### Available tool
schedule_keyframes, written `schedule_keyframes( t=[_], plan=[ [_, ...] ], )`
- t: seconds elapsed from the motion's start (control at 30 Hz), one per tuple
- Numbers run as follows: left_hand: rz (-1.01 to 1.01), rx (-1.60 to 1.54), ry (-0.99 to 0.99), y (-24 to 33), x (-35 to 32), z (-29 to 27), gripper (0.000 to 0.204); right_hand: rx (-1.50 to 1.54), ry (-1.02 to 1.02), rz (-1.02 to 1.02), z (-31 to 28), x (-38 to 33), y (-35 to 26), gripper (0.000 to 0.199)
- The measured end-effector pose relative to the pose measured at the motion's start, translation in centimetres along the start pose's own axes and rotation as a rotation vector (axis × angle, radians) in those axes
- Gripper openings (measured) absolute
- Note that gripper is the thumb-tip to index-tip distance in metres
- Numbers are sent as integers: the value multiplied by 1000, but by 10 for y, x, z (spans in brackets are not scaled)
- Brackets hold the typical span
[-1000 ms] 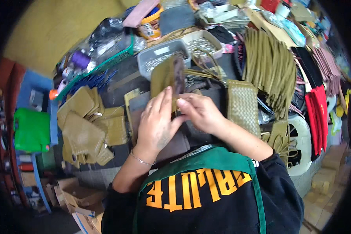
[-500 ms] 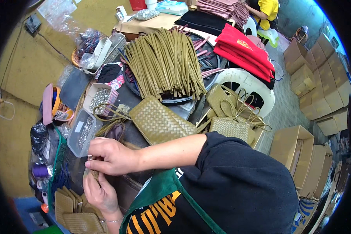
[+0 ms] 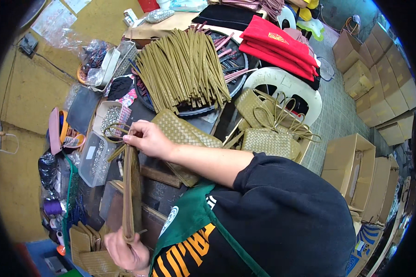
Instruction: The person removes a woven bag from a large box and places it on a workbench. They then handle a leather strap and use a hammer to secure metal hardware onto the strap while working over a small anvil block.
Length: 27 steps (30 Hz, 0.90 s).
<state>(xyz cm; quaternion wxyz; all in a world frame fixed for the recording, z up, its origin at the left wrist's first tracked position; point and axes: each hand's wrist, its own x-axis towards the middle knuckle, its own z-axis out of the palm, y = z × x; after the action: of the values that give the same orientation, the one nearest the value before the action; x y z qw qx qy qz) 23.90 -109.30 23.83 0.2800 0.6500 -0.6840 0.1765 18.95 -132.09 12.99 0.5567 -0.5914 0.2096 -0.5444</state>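
Observation:
An olive-brown pouch [image 3: 131, 194], seen almost edge-on with its long opening side toward me, stretches upright between my two hands. My right hand [image 3: 150, 138] pinches its far end. My left hand [image 3: 127, 249] is closed around the near end, close to the lower edge of the view. By my right fingers, a thin looped strap [image 3: 113, 131] sticks out to the left; I cannot tell which pouch it belongs to. Just behind my right wrist lie woven olive pouches [image 3: 185, 131], overlapping on the dark worktable. The pouch's far face is hidden.
Clear bins of small metal fittings, one a long bin [image 3: 97, 159], stand left of my right hand. Olive strips [image 3: 180, 69] pile on a round tray at the back. Other pouches [image 3: 268, 141] lie on the right, with red folded cloth [image 3: 282, 46] behind. Cardboard boxes [image 3: 349, 171] line the right side.
My hands were close together over a small part at the left; now they are apart, with the pouch stretched between them. My right hand moved away and rightward, my left hand nearer me.

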Motion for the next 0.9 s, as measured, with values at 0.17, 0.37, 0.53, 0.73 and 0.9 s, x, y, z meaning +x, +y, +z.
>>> schedule_keyframes(
  t=[0.17, 0.37, 0.53, 0.73, 0.9],
  plan=[
    [11, -128, 15, 19, -17, -20, 25, 239, -92, 59, 2, -11, -30, 19],
    [19, -250, 6, 18, -46, -44, 26, 511, -267, 288, 14, -22, -50, 12],
    [376, -1206, -237, -13, -48, -25, 39, 449, -359, 286, -2, -44, -89, 8],
    [-240, -1117, -102, 18, -52, -8, 63, 64, -241, -55, -18, -92, -151, 5],
    [-161, -1198, -248, 55, -55, 7, 80, 82, -268, -187, -38, -150, -183, 12]
  ],
)
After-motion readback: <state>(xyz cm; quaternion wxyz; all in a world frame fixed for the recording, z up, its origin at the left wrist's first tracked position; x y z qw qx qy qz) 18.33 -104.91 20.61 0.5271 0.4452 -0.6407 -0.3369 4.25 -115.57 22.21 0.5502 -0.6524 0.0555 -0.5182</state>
